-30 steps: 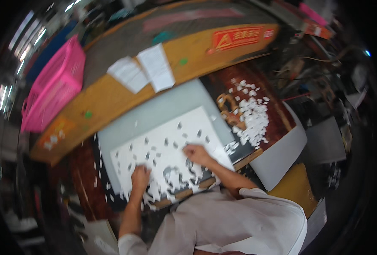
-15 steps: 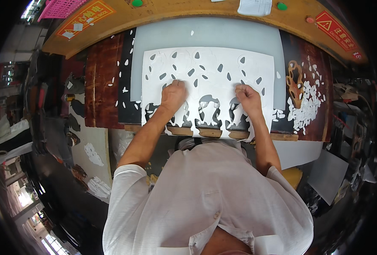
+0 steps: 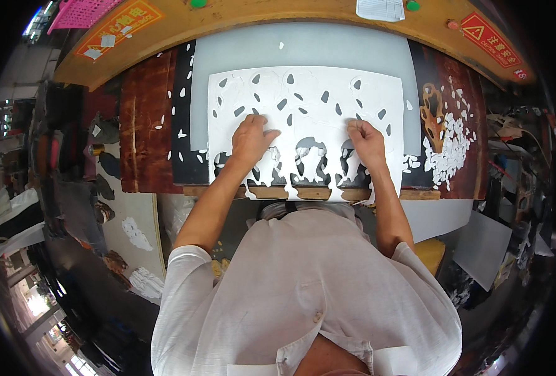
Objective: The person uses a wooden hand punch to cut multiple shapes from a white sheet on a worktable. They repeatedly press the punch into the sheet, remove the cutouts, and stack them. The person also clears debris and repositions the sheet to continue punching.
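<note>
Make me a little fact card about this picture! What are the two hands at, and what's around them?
Left hand: over the white sheet, thumb apart from fingers
Right hand: at the sheet too, fingers bent; grip unclear
Sheet: small holes in its upper part, bigger cut-outs along the near edge
Under the sheet: pale grey board
On the right: heap of small white pieces beside a brown openwork piece
Beyond the board: yellow-brown beam
Top left corner: pink basket
</note>
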`<state>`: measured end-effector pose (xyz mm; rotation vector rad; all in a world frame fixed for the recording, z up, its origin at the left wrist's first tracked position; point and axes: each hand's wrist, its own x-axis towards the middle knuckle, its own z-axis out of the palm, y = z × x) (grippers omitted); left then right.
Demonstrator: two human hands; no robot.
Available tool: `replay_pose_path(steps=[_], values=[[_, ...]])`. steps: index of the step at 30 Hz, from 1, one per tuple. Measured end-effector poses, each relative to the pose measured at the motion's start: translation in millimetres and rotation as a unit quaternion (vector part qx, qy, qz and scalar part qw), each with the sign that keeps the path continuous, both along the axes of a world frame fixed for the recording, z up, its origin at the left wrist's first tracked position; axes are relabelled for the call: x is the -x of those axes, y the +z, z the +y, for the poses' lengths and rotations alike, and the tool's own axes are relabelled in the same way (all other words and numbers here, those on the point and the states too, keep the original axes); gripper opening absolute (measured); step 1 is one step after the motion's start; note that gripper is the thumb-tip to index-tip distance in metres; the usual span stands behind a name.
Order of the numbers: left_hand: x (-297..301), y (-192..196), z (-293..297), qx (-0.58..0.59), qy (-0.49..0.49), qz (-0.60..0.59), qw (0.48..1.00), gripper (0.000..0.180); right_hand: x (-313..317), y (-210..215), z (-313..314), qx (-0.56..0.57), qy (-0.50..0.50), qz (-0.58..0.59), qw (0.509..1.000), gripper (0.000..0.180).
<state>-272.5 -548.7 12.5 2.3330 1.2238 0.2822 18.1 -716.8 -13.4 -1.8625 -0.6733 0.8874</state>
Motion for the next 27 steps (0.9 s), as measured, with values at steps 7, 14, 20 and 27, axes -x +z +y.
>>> replay_pose_path(steps=[7,14,20,27], values=[[-7,-9,13,0.018,-0.018,0.061,0.998,0.039,-6,1,3,0.016,-0.003,0.027,0.999,0.028],[-16,-38,-8,-0.127,-0.002,0.042,0.991,0.027,-4,6,4,0.014,-0.026,0.049,0.998,0.027],[-8,-39,3,-0.12,0.004,0.052,0.991,0.011,-2,8,5,0.025,-0.041,0.043,0.998,0.027],[3,-19,5,-0.051,-0.073,-0.053,0.995,0.014,-1,10,6,-0.001,-0.044,0.067,0.997,0.027]])
